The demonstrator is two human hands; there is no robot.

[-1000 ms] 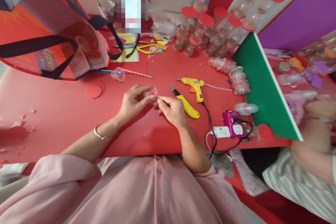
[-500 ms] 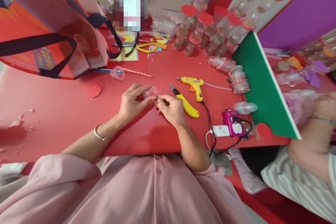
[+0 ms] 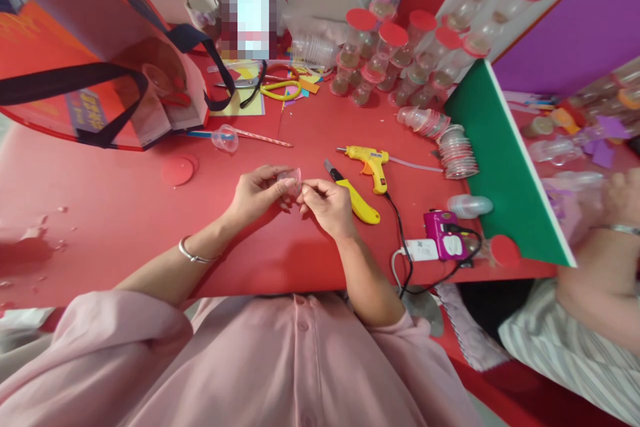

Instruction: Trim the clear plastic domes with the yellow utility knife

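Between my two hands is a small clear plastic cup (image 3: 295, 177), its opening turned to the right. My left hand (image 3: 259, 195) wraps round it with thumb and fingers. The fingertips of my right hand (image 3: 327, 203) are pinched together close to its rim; whatever they hold is too small to make out. Just right of my right hand lies a yellow utility knife (image 3: 359, 201), and beyond it a yellow hot glue gun (image 3: 371, 165). Another clear cup (image 3: 225, 139) rests on the table behind my left hand.
Hourglass-shaped cup pairs with red lids (image 3: 379, 57) stand at the back. Stacked cups (image 3: 458, 153) lie beside a green divider (image 3: 505, 160). A purple power adapter (image 3: 445, 233) trails cables at the right. A large bag (image 3: 125, 73) fills the left. A neighbour's arm (image 3: 595, 280) is at far right.
My left hand has turned the cup so that its rim faces right. My right fingertips stay pinched near it, with only a slight shift.
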